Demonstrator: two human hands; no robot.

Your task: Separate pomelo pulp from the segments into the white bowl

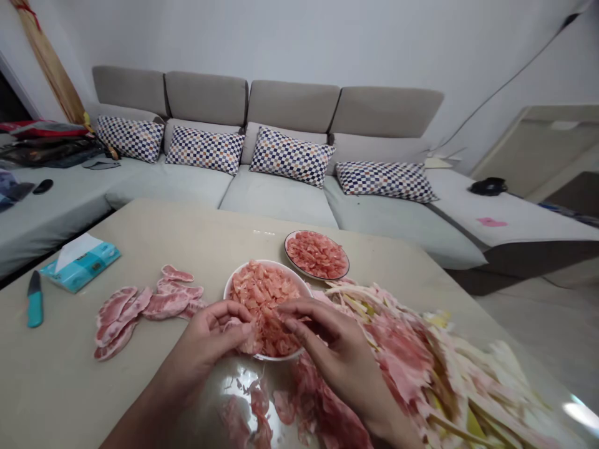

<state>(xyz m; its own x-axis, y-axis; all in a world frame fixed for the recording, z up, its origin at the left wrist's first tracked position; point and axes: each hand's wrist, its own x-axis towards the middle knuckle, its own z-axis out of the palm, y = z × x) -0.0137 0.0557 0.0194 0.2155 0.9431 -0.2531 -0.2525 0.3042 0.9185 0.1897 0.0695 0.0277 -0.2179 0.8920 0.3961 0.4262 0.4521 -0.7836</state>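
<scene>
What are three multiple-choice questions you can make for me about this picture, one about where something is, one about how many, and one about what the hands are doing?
1. Where is the knife with the teal handle?
A. On the floor
B. On the table, left of the tissue packet
C. In a drawer

2. How many checkered pillows are on the sofa?
A. Two
B. Three
C. Four

3. What are the hands doing?
A. The left hand and right hand are at the white bowl, fingers at the pink citrus pulp
B. Both are in the person's lap
C. One grips the knife

Answers:
1. B, it lies on the tabletop beside the packet.
2. C, four stand along the sofa.
3. A, both hands are over the bowl.
</scene>
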